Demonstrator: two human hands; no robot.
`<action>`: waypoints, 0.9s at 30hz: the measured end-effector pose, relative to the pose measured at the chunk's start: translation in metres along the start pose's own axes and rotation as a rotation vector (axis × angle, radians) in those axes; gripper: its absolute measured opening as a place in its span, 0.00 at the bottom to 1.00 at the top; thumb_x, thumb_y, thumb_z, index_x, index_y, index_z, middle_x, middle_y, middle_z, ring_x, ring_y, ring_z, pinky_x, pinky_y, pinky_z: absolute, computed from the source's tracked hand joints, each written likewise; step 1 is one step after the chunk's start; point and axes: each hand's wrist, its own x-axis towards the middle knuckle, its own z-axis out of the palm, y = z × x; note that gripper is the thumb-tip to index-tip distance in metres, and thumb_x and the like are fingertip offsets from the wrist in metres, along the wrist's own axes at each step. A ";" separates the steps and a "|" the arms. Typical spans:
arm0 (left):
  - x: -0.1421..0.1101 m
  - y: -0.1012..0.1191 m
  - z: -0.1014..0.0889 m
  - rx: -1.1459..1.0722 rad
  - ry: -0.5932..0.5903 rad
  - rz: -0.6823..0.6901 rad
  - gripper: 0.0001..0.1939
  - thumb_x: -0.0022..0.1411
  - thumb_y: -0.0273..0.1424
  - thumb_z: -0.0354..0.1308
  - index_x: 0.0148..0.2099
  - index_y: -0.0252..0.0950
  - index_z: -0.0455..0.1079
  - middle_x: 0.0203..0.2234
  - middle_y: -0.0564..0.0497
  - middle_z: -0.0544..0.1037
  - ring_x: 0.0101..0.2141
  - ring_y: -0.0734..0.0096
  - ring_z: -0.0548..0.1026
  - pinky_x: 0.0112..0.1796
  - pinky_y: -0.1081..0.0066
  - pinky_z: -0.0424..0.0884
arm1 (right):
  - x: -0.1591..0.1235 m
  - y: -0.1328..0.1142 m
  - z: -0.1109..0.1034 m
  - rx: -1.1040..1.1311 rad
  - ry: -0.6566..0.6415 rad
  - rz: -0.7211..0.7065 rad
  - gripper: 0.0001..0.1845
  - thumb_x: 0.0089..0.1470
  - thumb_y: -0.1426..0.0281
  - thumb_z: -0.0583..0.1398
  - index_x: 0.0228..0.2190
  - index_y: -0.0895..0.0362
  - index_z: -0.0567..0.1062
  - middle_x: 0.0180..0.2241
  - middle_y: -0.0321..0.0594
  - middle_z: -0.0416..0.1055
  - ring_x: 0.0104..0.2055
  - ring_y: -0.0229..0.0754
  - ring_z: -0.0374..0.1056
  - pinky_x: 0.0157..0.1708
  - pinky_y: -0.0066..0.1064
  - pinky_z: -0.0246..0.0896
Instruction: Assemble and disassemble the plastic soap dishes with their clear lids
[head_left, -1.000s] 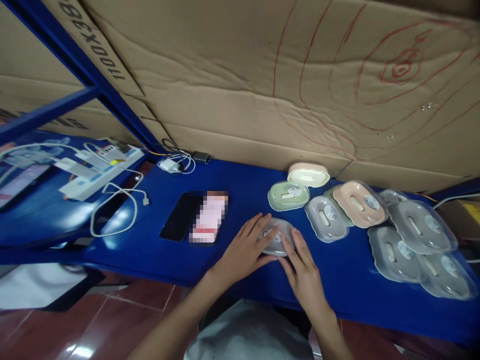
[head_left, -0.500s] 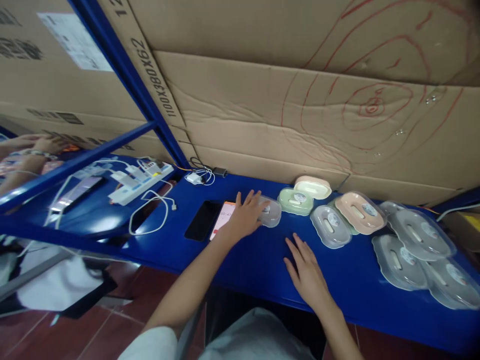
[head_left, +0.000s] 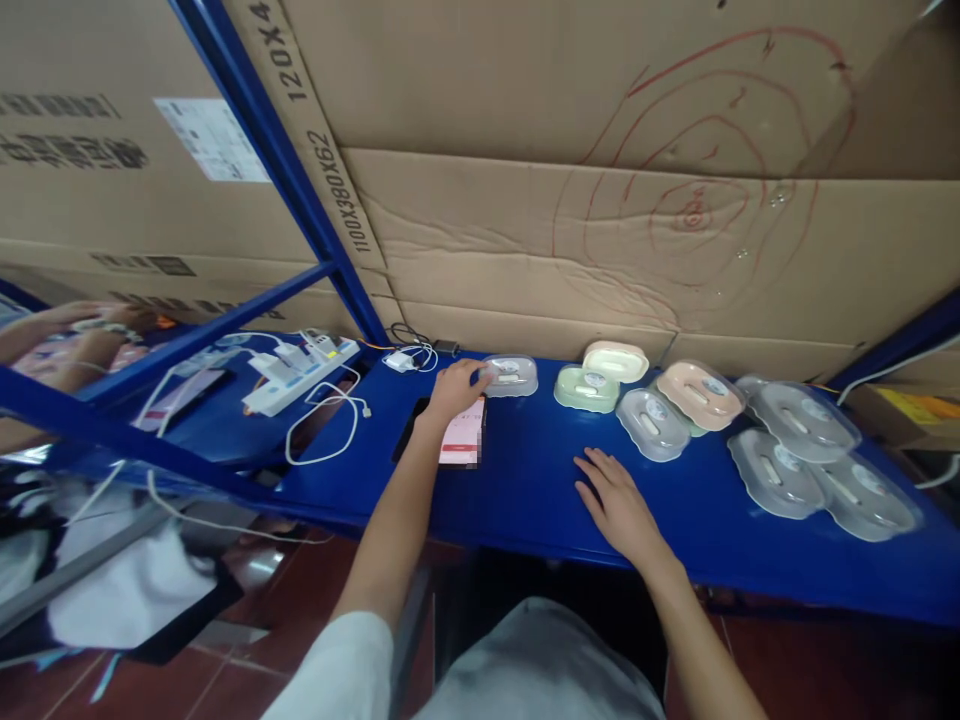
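Observation:
A grey soap box [head_left: 511,376] with a clear lid lies near the back of the blue table. My left hand [head_left: 456,388] grips its left end, fingers bent around the edge. Below that wrist lie two phones; the lit phone [head_left: 462,437] shows in part, and the dark phone [head_left: 405,437] is mostly covered by my forearm. My right hand [head_left: 616,502] rests open on the table, holding nothing. To its upper right are another grey soap box [head_left: 654,424], a green soap box [head_left: 587,389] and a pink soap box [head_left: 701,395].
Several more grey soap boxes [head_left: 806,418] overlap at the right. A cream-lined open half [head_left: 616,362] sits against the cardboard wall [head_left: 480,220]. Leftward are a power strip [head_left: 300,378], white cables and a blue frame post [head_left: 300,200]. Another person's hands [head_left: 112,325] show at far left.
My left hand has carried the grey soap box leftward and back, toward the cardboard. My right hand has let go of it and stays open on the table. The view has shifted left.

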 end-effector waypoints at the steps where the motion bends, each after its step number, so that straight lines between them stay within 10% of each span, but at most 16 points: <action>1: 0.000 -0.004 0.001 -0.009 0.015 -0.001 0.19 0.75 0.41 0.62 0.61 0.36 0.73 0.59 0.42 0.76 0.57 0.54 0.77 0.58 0.47 0.74 | 0.000 0.000 0.000 -0.011 -0.002 0.000 0.24 0.75 0.59 0.53 0.64 0.54 0.74 0.68 0.51 0.70 0.71 0.55 0.65 0.70 0.59 0.61; 13: -0.009 -0.023 0.002 -0.058 0.201 -0.049 0.15 0.75 0.39 0.61 0.55 0.34 0.75 0.51 0.45 0.79 0.49 0.60 0.79 0.52 0.54 0.78 | 0.003 -0.009 -0.003 -0.094 -0.039 -0.006 0.24 0.75 0.63 0.50 0.62 0.60 0.74 0.66 0.55 0.70 0.69 0.57 0.65 0.68 0.57 0.60; 19: -0.012 0.006 0.003 -0.059 0.278 0.088 0.13 0.75 0.32 0.53 0.53 0.35 0.77 0.41 0.43 0.82 0.45 0.56 0.80 0.49 0.61 0.74 | 0.035 -0.002 -0.012 -0.098 -0.122 -0.151 0.19 0.73 0.65 0.53 0.57 0.58 0.77 0.54 0.54 0.76 0.57 0.56 0.70 0.55 0.50 0.64; 27: -0.027 0.057 0.023 0.012 0.226 0.430 0.16 0.76 0.36 0.54 0.59 0.39 0.76 0.52 0.42 0.82 0.55 0.51 0.78 0.56 0.56 0.72 | 0.109 0.011 0.010 -0.029 -0.253 -0.408 0.16 0.71 0.66 0.57 0.56 0.54 0.77 0.44 0.42 0.77 0.46 0.45 0.72 0.46 0.37 0.59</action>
